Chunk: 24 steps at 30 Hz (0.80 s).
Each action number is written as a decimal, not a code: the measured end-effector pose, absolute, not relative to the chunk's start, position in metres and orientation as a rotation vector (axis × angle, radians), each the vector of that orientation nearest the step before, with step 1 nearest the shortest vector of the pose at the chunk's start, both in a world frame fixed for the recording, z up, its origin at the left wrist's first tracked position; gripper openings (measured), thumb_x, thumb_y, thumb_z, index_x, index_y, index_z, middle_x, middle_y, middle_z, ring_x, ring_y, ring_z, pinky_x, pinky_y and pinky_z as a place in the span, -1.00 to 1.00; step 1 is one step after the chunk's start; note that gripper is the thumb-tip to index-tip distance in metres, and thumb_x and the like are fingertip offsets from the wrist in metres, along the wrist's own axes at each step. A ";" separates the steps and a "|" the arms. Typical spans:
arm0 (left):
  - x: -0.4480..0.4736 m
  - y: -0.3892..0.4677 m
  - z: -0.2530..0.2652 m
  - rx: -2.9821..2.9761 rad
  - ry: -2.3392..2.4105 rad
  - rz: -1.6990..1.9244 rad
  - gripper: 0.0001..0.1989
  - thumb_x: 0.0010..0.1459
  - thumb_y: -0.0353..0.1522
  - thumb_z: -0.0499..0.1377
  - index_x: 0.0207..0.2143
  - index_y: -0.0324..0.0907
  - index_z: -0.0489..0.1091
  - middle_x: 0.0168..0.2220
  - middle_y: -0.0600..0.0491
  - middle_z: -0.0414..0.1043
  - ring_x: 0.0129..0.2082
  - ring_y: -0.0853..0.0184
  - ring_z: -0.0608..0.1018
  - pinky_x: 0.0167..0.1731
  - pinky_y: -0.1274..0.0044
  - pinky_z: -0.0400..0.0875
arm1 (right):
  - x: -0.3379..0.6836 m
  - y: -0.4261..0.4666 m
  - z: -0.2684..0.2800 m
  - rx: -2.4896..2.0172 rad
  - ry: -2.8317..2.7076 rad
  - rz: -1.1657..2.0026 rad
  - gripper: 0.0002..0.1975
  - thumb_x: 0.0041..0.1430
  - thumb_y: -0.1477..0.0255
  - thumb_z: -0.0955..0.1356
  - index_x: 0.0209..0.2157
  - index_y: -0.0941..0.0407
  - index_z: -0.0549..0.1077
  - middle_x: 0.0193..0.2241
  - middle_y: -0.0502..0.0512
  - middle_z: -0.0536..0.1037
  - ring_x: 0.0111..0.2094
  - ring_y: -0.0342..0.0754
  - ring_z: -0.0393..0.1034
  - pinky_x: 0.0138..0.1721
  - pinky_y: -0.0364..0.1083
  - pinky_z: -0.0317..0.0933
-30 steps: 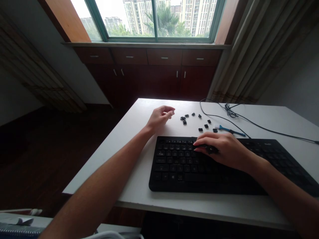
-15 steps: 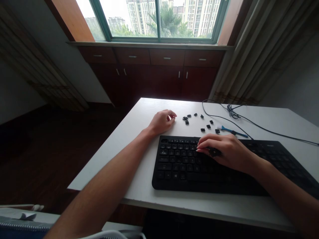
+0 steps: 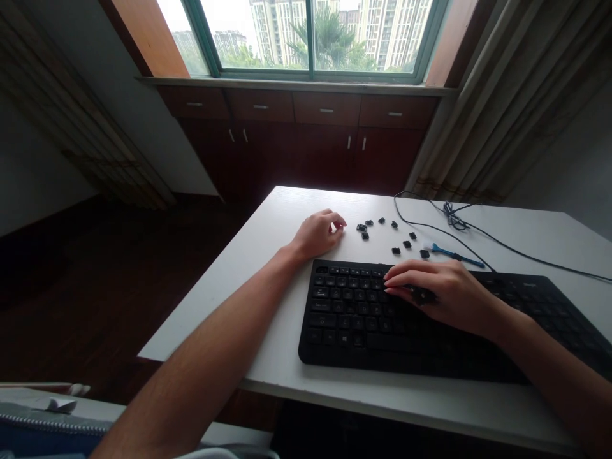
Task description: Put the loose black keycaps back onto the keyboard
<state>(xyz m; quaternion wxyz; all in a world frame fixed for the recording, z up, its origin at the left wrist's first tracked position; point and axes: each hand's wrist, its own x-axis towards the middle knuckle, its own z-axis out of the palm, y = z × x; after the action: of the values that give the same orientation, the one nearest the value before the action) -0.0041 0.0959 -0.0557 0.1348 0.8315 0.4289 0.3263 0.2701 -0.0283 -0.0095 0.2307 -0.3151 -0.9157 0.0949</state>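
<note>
A black keyboard (image 3: 344, 360) lies on the white table. My right hand (image 3: 444, 287) is over its upper rows, thumb and fingertips drawn together against the keys. Whatever is between those fingertips, if anything, is too small and dark to make out, and the hand covers the keys beneath. My left hand (image 3: 318, 234) rests on the tabletop beyond the keyboard's upper left corner, fingers loosely curled with a gap to the thumb and nothing in them. Several small black keycaps (image 3: 406, 244) are scattered behind the keyboard. Beside them is a blue brush-like tool (image 3: 449, 252) with a pale tip.
A black cable (image 3: 516, 250) runs from the keyboard across the white table (image 3: 201, 306), with a bundled loop (image 3: 454, 217) at the back right. Past the table stand dark red cabinets (image 3: 296, 153) under a window. At the lower left is a blue zippered item (image 3: 48, 433).
The whole view has shifted slightly, so everything appears a little farther right. Both hands keep nearly the same poses and places relative to the keyboard and table.
</note>
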 end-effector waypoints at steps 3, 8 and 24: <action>-0.004 0.095 -0.056 2.420 1.244 0.948 -0.83 0.17 -0.39 0.18 -0.21 -0.16 0.54 -0.22 0.00 0.51 -0.40 0.36 0.51 -0.30 0.46 0.44 | 0.270 -0.029 -0.010 -0.851 -2.553 0.218 -0.85 0.26 0.45 0.38 -0.15 0.03 0.57 -0.12 0.02 0.64 -0.28 -0.09 0.57 -0.27 -0.14 0.38; -0.003 0.095 -0.056 2.427 1.255 0.953 -0.84 0.18 -0.38 0.18 -0.22 -0.16 0.54 -0.23 0.00 0.50 -0.42 0.37 0.49 -0.31 0.45 0.42 | 0.269 -0.029 -0.011 -0.831 -2.543 0.217 -0.86 0.26 0.45 0.38 -0.15 0.05 0.55 -0.13 0.04 0.63 -0.27 -0.10 0.57 -0.31 -0.16 0.36; -0.003 0.095 -0.054 2.432 1.259 0.921 -0.82 0.19 -0.37 0.16 -0.20 -0.16 0.54 -0.22 -0.02 0.50 -0.38 0.34 0.51 -0.33 0.44 0.43 | 0.230 -0.029 0.041 -0.761 -1.388 1.063 -0.47 0.27 0.34 0.34 -0.73 0.07 0.07 -0.76 -0.10 -0.01 -0.74 -0.20 -0.10 -0.71 -0.10 -0.17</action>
<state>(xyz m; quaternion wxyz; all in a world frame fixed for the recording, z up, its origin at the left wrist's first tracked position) -0.0033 0.0953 -0.0541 0.1259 0.8350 0.4323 0.3164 0.2302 -0.0294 0.0409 0.5789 -0.3256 -0.5934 0.4547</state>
